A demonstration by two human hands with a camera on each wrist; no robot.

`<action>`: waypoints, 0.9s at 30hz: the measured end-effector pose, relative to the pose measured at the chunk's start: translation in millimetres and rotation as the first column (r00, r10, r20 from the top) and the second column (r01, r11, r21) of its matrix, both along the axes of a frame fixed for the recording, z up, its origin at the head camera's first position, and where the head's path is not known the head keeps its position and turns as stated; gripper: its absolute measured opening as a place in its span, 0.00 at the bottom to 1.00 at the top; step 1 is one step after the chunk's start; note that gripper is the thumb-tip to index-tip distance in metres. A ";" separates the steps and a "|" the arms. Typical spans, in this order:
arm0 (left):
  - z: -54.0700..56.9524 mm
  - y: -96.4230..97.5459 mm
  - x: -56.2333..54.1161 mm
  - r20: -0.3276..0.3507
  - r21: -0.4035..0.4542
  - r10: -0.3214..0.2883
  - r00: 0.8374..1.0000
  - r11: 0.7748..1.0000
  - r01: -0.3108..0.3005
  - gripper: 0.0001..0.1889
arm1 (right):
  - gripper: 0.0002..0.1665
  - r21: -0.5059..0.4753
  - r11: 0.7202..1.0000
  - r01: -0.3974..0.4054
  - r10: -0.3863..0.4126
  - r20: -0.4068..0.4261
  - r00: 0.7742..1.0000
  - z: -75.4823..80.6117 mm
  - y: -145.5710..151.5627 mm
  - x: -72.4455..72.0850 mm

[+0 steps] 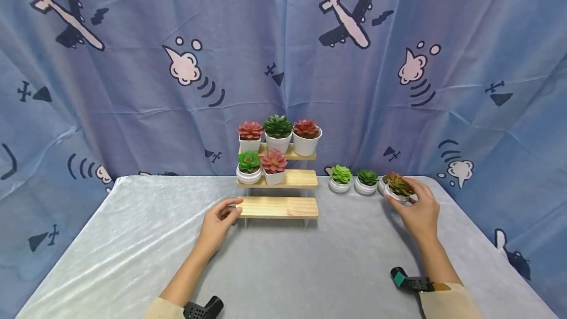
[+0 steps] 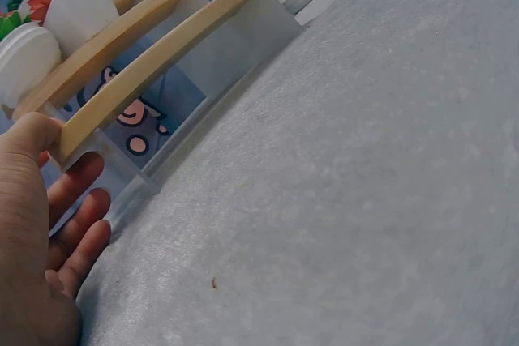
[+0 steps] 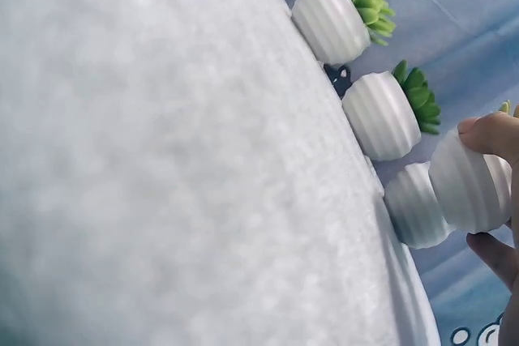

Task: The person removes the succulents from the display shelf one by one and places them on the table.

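Note:
My right hand (image 1: 422,209) grips a potted succulent (image 1: 398,187) with reddish-green leaves, thumb and fingers on opposite sides of its white ribbed pot (image 3: 466,188). That pot overlaps another white ribbed pot (image 3: 415,207) behind it, whose plant is hidden. At the left end of a three-tier wooden plant stand (image 1: 279,207), my left hand (image 1: 215,225) pinches the lowest board (image 2: 138,79), thumb on top and fingers below. Two succulents, one green (image 1: 249,162) and one pink (image 1: 273,162), stand on the left of the middle tier. The lowest tier bears no plants.
Three succulents, red (image 1: 250,132), dark green (image 1: 278,128) and dark red (image 1: 306,131), fill the top tier. Right of the stand, a bright green succulent (image 1: 340,176) and a darker one (image 1: 366,180) sit near the table's back edge. A blue curtain (image 1: 283,53) hangs behind.

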State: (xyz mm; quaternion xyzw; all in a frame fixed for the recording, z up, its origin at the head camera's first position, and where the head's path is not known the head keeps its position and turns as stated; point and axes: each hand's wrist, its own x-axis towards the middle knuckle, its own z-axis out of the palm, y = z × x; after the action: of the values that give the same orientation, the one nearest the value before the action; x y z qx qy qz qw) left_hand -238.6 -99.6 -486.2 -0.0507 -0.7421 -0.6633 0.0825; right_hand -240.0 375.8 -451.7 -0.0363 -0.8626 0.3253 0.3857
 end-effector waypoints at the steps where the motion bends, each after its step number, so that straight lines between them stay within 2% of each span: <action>1: 0.1 0.2 -0.2 -0.001 0.000 0.000 1.000 1.000 0.000 0.12 | 0.37 -0.001 1.000 0.001 -0.001 0.002 1.000 -1.5 0.8 -0.8; 13: -1.2 -0.7 -0.3 -0.020 -0.003 -0.005 1.000 1.000 0.004 0.13 | 0.39 0.014 1.000 -0.013 0.012 0.054 0.998 -11.2 2.5 -2.6; 22: 0.9 0.2 0.4 -0.022 -0.006 0.005 1.000 1.000 -0.005 0.12 | 0.39 -0.020 1.000 -0.022 0.024 0.136 0.990 -18.2 4.2 -1.7; 27: 0.1 -0.1 -0.4 -0.017 -0.006 -0.001 1.000 1.000 0.001 0.12 | 0.38 0.011 0.999 -0.046 0.043 0.168 0.985 -23.4 7.5 -2.3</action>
State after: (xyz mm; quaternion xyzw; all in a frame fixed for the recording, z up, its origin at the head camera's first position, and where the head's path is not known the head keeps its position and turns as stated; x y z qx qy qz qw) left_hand -238.9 -99.7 -486.1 -0.0572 -0.7434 -0.6606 0.0883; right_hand -242.3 383.3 -475.1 -0.0414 -0.8950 0.3233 0.3045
